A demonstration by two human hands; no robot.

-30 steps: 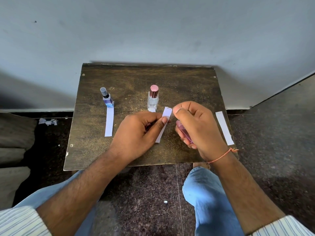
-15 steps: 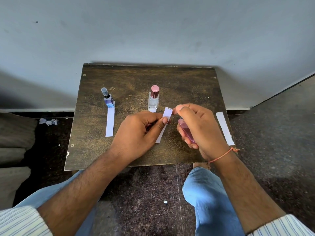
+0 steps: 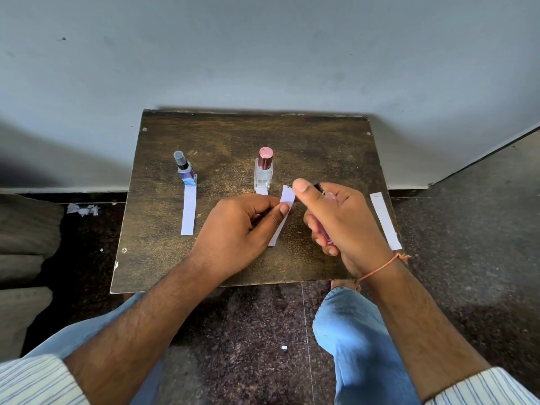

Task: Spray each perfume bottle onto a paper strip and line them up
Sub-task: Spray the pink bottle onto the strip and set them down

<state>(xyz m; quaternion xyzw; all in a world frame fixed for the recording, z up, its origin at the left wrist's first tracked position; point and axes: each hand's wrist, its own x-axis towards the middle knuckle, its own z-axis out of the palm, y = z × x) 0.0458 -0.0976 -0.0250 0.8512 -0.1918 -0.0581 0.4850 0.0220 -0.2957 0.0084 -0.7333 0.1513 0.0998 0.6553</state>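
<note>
On the wooden table [image 3: 321, 135]: bottle 3 of 3 in progress.
Blue bottle [image 3: 186, 172] and clear bottle [image 3: 264, 170] stand behind their strips (apparently done); left hand [image 3: 242, 232] pinches a paper strip [image 3: 283, 216], right hand [image 3: 344, 223] clamps the pink bottle [image 3: 328, 238] right of it; a spare strip [image 3: 385, 220] waits.

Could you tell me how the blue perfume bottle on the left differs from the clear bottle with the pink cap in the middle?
The blue bottle has a tinted blue body; the clear bottle has colourless glass. The blue bottle is topped by a clear cap over a black sprayer; the clear bottle wears a wider metallic pink cap. The blue bottle's paper strip lies in full view; only a short end of the clear bottle's strip shows past the left hand. Both stand upright, untouched, on the wooden table.
</note>
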